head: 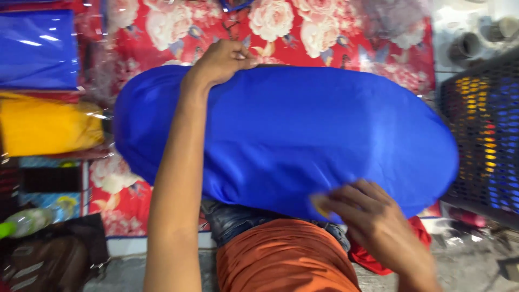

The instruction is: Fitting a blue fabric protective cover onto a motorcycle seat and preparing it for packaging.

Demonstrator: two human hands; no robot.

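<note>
A large, plump blue cushion (303, 135) in shiny blue fabric lies across my lap, over a red floral sheet (281, 32). My left hand (220, 60) reaches over the cushion and pinches its far top edge. At the near lower edge my right hand (373, 216) is blurred, its fingers curled on the fabric, with a bit of yellow showing at the fingertips. My orange shirt and dark jeans show below the cushion.
Blue (38, 48) and yellow (48, 125) fabric packs in clear plastic are stacked at the left. A black perforated crate (481, 130) holding coloured items stands at the right. A brown bag (48, 259) and a plastic bottle (27, 221) lie at the lower left.
</note>
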